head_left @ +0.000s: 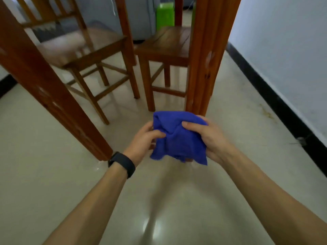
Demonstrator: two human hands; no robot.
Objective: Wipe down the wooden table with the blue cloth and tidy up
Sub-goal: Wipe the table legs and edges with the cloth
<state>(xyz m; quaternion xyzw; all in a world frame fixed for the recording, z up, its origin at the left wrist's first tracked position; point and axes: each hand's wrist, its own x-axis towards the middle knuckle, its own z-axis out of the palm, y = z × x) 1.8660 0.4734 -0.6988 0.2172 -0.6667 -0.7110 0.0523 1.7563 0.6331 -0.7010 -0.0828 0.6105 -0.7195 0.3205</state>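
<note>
Head view: blue cloth (178, 141) between left hand (141, 141) and right hand (213, 138).

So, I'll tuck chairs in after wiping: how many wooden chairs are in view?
2. The left chair stands beyond the slanting table leg; the right chair stands just left of the upright table leg. Others may be hidden out of frame.
</note>
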